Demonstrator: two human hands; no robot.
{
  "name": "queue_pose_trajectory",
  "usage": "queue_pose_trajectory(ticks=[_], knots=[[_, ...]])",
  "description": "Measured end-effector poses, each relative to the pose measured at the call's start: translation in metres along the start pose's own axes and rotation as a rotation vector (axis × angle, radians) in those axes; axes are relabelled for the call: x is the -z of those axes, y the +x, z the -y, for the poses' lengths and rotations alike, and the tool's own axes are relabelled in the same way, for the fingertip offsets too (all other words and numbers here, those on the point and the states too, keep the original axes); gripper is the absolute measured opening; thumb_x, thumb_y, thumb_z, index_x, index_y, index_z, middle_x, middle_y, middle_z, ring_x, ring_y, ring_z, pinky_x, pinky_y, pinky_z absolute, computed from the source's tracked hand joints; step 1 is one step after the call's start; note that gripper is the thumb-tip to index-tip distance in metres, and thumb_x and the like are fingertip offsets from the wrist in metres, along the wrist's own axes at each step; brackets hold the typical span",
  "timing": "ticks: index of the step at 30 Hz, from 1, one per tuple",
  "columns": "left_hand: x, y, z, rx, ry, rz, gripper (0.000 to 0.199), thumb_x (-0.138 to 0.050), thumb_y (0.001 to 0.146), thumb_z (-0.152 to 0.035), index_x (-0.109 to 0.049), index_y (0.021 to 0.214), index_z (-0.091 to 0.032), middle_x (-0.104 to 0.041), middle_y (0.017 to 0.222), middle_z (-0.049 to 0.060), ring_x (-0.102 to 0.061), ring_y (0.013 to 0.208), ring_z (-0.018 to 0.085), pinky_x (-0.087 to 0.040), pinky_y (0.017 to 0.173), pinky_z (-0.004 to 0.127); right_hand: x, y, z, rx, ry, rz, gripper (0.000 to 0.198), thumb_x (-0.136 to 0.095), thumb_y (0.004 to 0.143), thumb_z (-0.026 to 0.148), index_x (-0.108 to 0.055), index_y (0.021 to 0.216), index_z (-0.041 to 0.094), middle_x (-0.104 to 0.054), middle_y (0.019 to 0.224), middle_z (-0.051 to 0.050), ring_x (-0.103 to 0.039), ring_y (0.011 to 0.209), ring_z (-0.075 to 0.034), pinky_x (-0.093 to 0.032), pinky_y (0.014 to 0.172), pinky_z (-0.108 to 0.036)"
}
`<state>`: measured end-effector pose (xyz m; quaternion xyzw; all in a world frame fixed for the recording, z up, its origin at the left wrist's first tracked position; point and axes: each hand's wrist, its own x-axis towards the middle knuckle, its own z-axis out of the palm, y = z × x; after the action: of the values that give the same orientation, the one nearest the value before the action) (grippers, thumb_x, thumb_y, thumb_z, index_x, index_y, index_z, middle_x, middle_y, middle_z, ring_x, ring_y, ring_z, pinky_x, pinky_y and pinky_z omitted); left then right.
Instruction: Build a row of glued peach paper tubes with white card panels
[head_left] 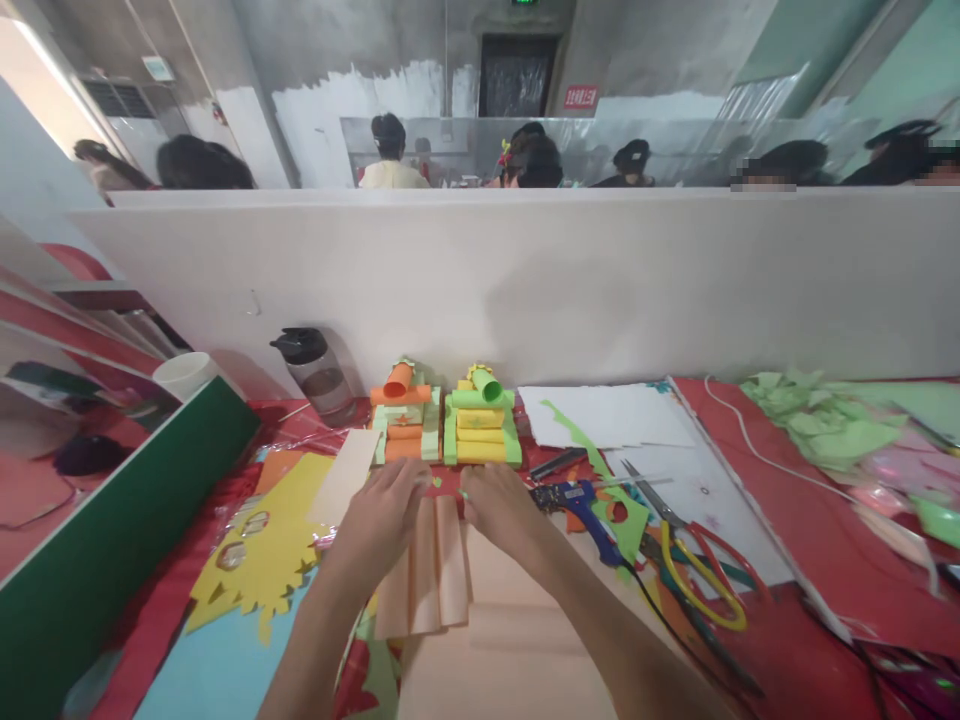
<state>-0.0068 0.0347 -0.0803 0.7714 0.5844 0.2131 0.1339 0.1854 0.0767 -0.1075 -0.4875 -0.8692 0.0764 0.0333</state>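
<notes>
My left hand [391, 500] is at the middle of the table with its fingers curled downward, at the far end of a pleated peach paper strip [429, 575]. Close on its right is my right hand [496, 503], also curled, with the fingertips largely hidden. What either hand pinches cannot be made out. Flat peach paper [506, 685] lies below the hands. Just beyond the fingers stand two paper tanks: an orange and pale green tank [405, 415], and a yellow and green tank [481, 420].
To the right lie a blue glue gun [596, 520], yellow-handled scissors [701, 580] and white sheets [600, 412]. Yellow paper [281, 530] with cut-out stars is at left, beside a green board [127, 520]. A water bottle [319, 375] stands against the white partition [420, 280]; people sit beyond.
</notes>
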Motion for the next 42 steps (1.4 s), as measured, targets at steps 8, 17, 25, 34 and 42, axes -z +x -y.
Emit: queue_pose_trajectory(ticks=[8, 17, 25, 34, 42], knots=[[-0.051, -0.056, -0.031, 0.287, -0.708, -0.153, 0.026, -0.050, 0.095, -0.042, -0.059, 0.106, -0.021, -0.068, 0.096, 0.005, -0.065, 0.085, 0.019, -0.050, 0.076, 0.030, 0.028, -0.066, -0.007, 0.043, 0.438, -0.178, 0.014, -0.051, 0.095, 0.019, -0.058, 0.107, 0.023, -0.062, 0.103, -0.004, -0.060, 0.099, -0.019, -0.045, 0.085, -0.030], [-0.053, -0.073, -0.056, 0.160, -0.619, -0.062, 0.023, -0.050, 0.095, -0.038, -0.063, 0.104, -0.022, -0.070, 0.098, 0.005, -0.066, 0.087, 0.018, -0.050, 0.080, 0.029, 0.015, -0.119, -0.001, 0.158, 0.465, -0.213, 0.021, -0.045, 0.100, 0.019, -0.060, 0.113, 0.025, -0.060, 0.105, -0.006, -0.060, 0.094, -0.019, -0.048, 0.086, -0.034], [-0.044, -0.083, -0.068, 0.111, -0.646, -0.089, 0.022, -0.053, 0.094, -0.036, -0.064, 0.104, -0.020, -0.070, 0.093, 0.005, -0.064, 0.081, 0.016, -0.049, 0.075, 0.026, 0.030, -0.132, 0.011, 0.201, 0.482, -0.266, 0.021, -0.046, 0.099, 0.019, -0.061, 0.113, 0.024, -0.062, 0.106, -0.006, -0.060, 0.099, -0.020, -0.048, 0.088, -0.034], [-0.036, -0.087, -0.078, 0.107, -0.922, -0.057, 0.021, -0.063, 0.087, -0.035, -0.065, 0.094, -0.016, -0.067, 0.080, 0.005, -0.065, 0.069, 0.014, -0.051, 0.066, 0.025, 0.031, -0.142, 0.015, 0.136, 0.610, -0.367, 0.006, -0.054, 0.095, 0.025, -0.058, 0.095, 0.022, -0.066, 0.088, -0.004, -0.062, 0.081, -0.018, -0.047, 0.075, -0.029], [-0.041, -0.082, -0.087, 0.142, -0.944, -0.013, 0.019, -0.066, 0.084, -0.033, -0.065, 0.088, -0.015, -0.063, 0.065, 0.002, -0.062, 0.061, 0.014, -0.047, 0.061, 0.024, 0.035, -0.145, 0.017, 0.083, 0.622, -0.356, 0.015, -0.049, 0.089, 0.011, -0.052, 0.079, 0.022, -0.060, 0.079, 0.000, -0.057, 0.073, -0.015, -0.042, 0.070, -0.024]])
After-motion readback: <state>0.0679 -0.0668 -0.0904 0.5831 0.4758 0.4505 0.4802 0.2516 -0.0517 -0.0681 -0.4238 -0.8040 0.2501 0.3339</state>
